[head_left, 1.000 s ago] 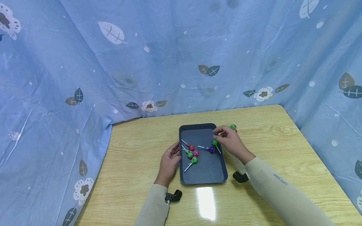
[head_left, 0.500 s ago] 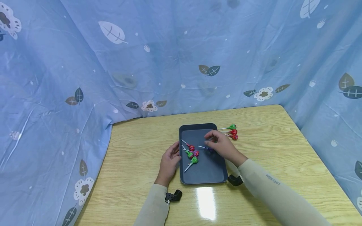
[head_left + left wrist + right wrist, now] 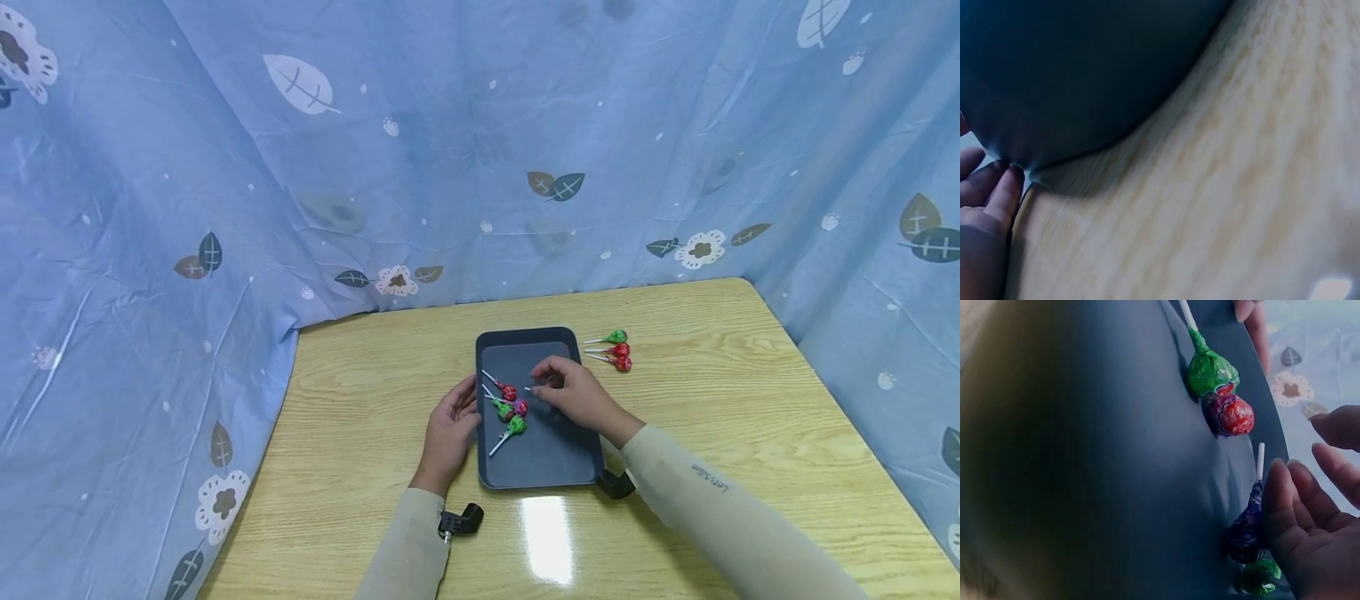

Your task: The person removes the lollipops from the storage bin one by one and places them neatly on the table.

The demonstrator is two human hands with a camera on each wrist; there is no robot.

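A dark grey tray holds several wrapped lollipops. My left hand grips its left rim; the right wrist view shows a fingertip inside the wall and fingers outside. My right hand is over the tray, fingers loosely bent and spread. In the right wrist view its fingertips are right beside the purple lollipop, whose white stick points up, and a green lollipop lies below. At the tray's left side are a red lollipop, a green one, a purple-red one and another green one.
On the wooden table, right of the tray, a green lollipop and two red lollipops lie in a row, sticks pointing left. A blue patterned curtain hangs behind the table and along both sides.
My right hand has moved left and slightly nearer over the tray, now hiding the purple and green lollipops there and revealing the row on the table. My left hand stays put.
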